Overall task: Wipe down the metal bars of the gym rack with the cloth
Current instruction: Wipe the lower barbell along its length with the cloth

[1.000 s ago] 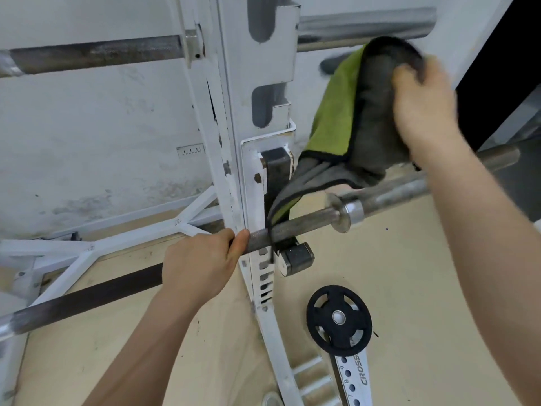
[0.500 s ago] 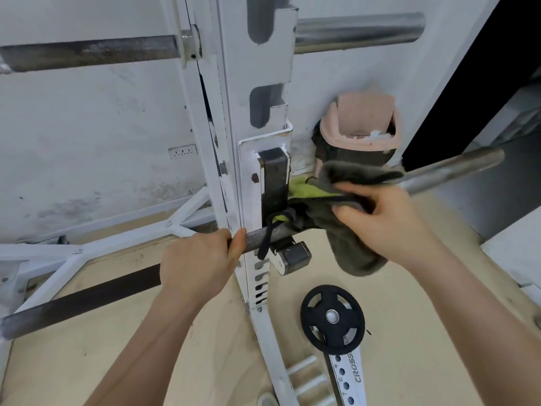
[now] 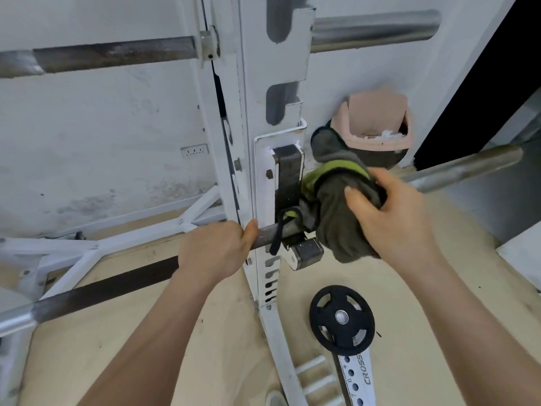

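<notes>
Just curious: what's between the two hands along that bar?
Head view: the rack's white upright and its dark hook, cradling the bar, between left hand and right hand gripping cloth.

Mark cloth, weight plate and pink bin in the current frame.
cloth (image 3: pixel 347 238), head view, grey hanging fold.
weight plate (image 3: pixel 342 317), head view, centre hub.
pink bin (image 3: pixel 377 115), head view, swing lid.

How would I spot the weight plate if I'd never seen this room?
Find the tall white rack post in the middle and follow it down toward the floor. Just right of its base, a round plate sits at the top end of a white holed strip marked CROSS. It is the only black disc here, with a silver hub.
</notes>
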`<control>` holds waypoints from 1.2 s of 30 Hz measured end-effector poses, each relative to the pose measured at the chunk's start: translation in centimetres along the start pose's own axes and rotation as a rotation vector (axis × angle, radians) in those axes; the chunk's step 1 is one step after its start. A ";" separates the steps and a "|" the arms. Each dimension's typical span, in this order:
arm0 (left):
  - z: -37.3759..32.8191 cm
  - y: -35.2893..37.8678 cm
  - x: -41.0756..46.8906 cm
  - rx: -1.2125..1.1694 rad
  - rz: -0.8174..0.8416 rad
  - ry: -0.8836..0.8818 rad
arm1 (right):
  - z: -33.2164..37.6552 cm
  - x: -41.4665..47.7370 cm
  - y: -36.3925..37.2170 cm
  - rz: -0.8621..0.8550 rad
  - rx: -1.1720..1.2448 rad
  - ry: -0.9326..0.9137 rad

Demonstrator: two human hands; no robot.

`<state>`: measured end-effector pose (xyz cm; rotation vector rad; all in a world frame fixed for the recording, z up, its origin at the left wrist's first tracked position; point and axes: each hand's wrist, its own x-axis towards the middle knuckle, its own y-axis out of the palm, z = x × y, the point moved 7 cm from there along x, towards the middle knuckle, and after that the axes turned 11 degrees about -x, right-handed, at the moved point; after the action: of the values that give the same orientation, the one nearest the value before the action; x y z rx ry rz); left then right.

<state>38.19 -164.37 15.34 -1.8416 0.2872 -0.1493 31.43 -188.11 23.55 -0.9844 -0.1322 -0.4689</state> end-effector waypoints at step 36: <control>-4.4 0.4 1.0 0.237 0.089 0.167 | 1.1 1.3 10.1 0.349 -0.870 -0.584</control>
<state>38.03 -168.81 16.15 -1.5806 0.4483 -0.2653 37.14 -182.95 16.75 -1.9460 -0.2849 0.1314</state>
